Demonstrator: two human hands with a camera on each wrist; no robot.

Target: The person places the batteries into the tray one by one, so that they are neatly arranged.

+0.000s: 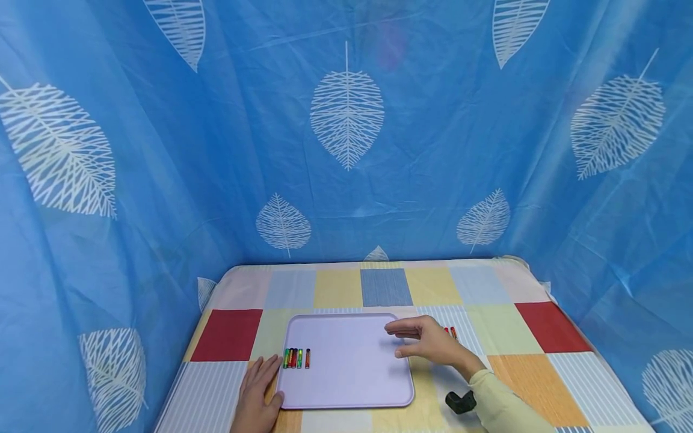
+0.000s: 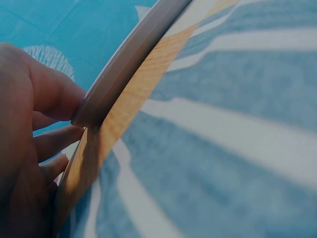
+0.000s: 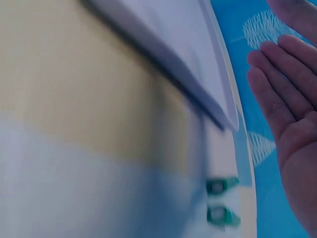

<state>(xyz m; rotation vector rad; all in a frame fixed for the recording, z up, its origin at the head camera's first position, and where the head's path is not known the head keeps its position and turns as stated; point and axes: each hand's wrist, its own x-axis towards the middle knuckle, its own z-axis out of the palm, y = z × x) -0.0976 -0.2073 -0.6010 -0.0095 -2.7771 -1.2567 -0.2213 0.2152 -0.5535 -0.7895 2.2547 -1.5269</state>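
A lavender tray (image 1: 357, 382) lies on the table. On its left part several small coloured batteries (image 1: 293, 358) stand side by side in a row, and one red-and-black battery (image 1: 307, 358) lies slightly apart to their right. My left hand (image 1: 260, 388) rests at the tray's left edge; in the left wrist view its thumb (image 2: 54, 91) touches the tray rim (image 2: 114, 79). Above the tray's right edge hovers my right hand (image 1: 425, 341), thumb and fingers apart, nothing between them. The right wrist view shows that palm (image 3: 302, 144) bare.
Red-ended batteries (image 1: 453, 332) lie right of the tray, partly behind the right hand. Two blurred green-ended pieces (image 3: 223, 216) show in the right wrist view. A black object (image 1: 460, 402) is by the right sleeve. Patchwork cloth (image 1: 530, 373) covers the table; blue curtains (image 1: 346, 198) surround it.
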